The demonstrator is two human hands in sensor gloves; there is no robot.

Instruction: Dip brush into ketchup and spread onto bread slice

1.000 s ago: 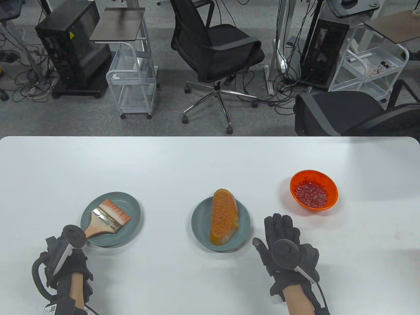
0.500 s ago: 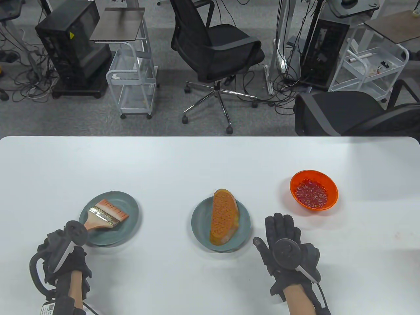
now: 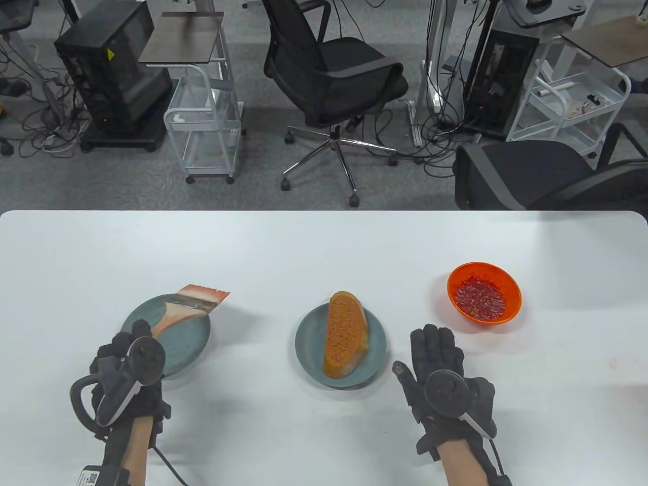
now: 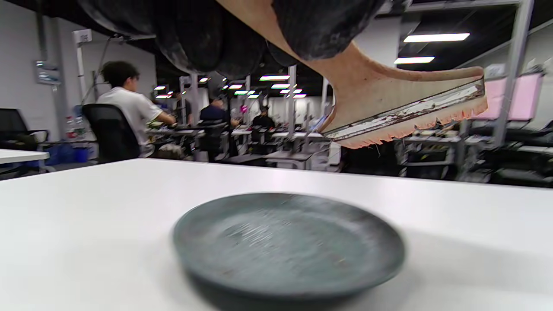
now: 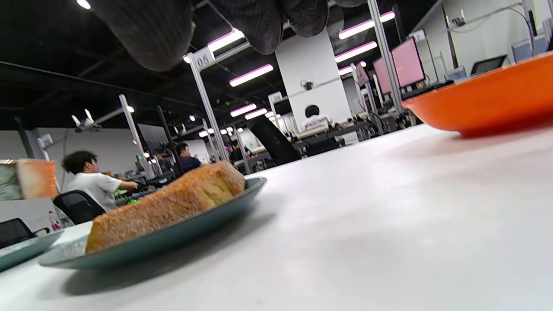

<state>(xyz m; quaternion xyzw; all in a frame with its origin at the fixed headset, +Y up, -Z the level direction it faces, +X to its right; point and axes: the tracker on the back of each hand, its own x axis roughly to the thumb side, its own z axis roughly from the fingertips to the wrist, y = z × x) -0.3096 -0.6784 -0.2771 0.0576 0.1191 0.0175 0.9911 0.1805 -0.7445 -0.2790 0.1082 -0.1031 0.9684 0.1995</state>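
Note:
My left hand [image 3: 132, 354] grips the wooden handle of a flat brush [image 3: 190, 304] and holds it in the air over the left grey-green plate [image 3: 185, 341]. In the left wrist view the brush [image 4: 389, 108] hangs above that plate [image 4: 285, 246]. A bread slice [image 3: 344, 334] lies on the middle plate [image 3: 309, 339], and shows in the right wrist view [image 5: 173, 203]. An orange bowl of ketchup [image 3: 483, 297] stands at the right; its rim shows in the right wrist view [image 5: 484, 108]. My right hand [image 3: 435, 359] rests flat and empty on the table between bread plate and bowl.
The white table's far edge [image 3: 324, 212] lies beyond the dishes. Office chairs [image 3: 334, 76], carts and computer towers stand on the floor behind it.
My left hand has lifted the brush off the left plate and moved it up and to the right. The right hand has barely moved.

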